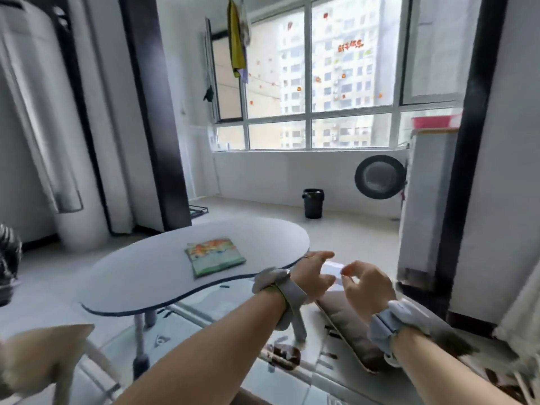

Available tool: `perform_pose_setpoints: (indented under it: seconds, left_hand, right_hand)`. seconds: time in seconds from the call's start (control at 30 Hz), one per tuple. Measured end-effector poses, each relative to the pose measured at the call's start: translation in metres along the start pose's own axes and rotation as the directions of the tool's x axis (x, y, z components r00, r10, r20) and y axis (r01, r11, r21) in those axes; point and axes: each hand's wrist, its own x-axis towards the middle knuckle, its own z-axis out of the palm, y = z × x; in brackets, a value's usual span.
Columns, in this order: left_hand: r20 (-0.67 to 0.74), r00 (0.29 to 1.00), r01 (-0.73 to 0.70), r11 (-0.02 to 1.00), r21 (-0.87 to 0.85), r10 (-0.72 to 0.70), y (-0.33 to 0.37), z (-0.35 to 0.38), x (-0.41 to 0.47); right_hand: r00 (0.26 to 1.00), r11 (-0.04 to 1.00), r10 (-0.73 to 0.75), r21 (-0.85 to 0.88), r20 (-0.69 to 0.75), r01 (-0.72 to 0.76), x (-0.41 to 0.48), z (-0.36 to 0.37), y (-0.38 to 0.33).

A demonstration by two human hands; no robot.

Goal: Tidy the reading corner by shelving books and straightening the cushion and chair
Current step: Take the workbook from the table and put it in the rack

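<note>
A flat green book [214,255] with an orange picture on its cover lies on the grey bean-shaped table [140,276]. My left hand [314,276] and my right hand [366,287] meet just past the table's right end. Between them is a small white object [331,270], too blurred to name. My left thumb is above it and my left fingers below it. My right fingertips touch its right edge. A brown cushion [347,328] lies tilted on the floor under my hands. A blurred beige chair part [43,355] shows at the bottom left.
A black bin [313,203] stands on the floor near the window wall. A white cabinet [423,200] with a round dark door beside it is on the right. A white standing unit [38,127] fills the left. A dark pillar [464,171] rises at the right.
</note>
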Motion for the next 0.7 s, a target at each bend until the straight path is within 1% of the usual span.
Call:
perform_pose_setpoints:
  seconds: [0.03,0.07,0.17,0.27,0.3,0.37,0.5,0.6,0.7]
  left_hand:
    - [-0.020,1.000,0.022,1.000,-0.012,-0.022,-0.019,-0.014,-0.002]
    - [-0.050,0.997,0.060,0.998,-0.011,-0.061,-0.060,-0.037,-0.002]
    - [-0.058,0.993,0.104,0.994,-0.043,-0.107,-0.100,-0.058,-0.008]
    - [-0.081,0.974,0.207,0.976,-0.067,-0.212,-0.162,-0.082,-0.012]
    - [-0.088,0.966,0.238,0.970,-0.044,-0.241,-0.190,-0.089,-0.008]
    - [-0.103,0.957,0.273,0.962,-0.009,-0.273,-0.218,-0.091,-0.006]
    - [-0.083,0.944,0.321,0.947,0.005,-0.320,-0.288,-0.085,0.017]
    - [-0.039,0.938,0.346,0.933,0.102,-0.343,-0.337,-0.076,0.041]
    - [0.012,0.921,0.383,0.909,0.161,-0.390,-0.380,-0.075,0.071]
  right_hand:
    - [1.000,0.999,-0.028,0.023,0.006,0.027,-0.002,0.020,-0.015]
    - [0.997,0.996,-0.074,0.052,0.027,0.072,-0.002,0.061,-0.042]
    - [0.990,0.993,-0.082,0.092,0.112,0.072,-0.003,0.090,-0.067]
    - [0.969,0.990,-0.134,0.079,0.207,0.120,0.002,0.140,-0.093]
    - [0.960,0.990,-0.136,0.081,0.246,0.119,0.003,0.162,-0.103]
    - [0.951,0.990,-0.128,0.089,0.281,0.106,-0.001,0.180,-0.109]
    - [0.927,0.990,-0.139,0.070,0.349,0.122,-0.005,0.241,-0.111]
    - [0.906,0.992,-0.125,0.020,0.404,0.128,-0.004,0.278,-0.109]
    - [0.867,0.986,-0.126,-0.039,0.483,0.165,0.002,0.311,-0.106]
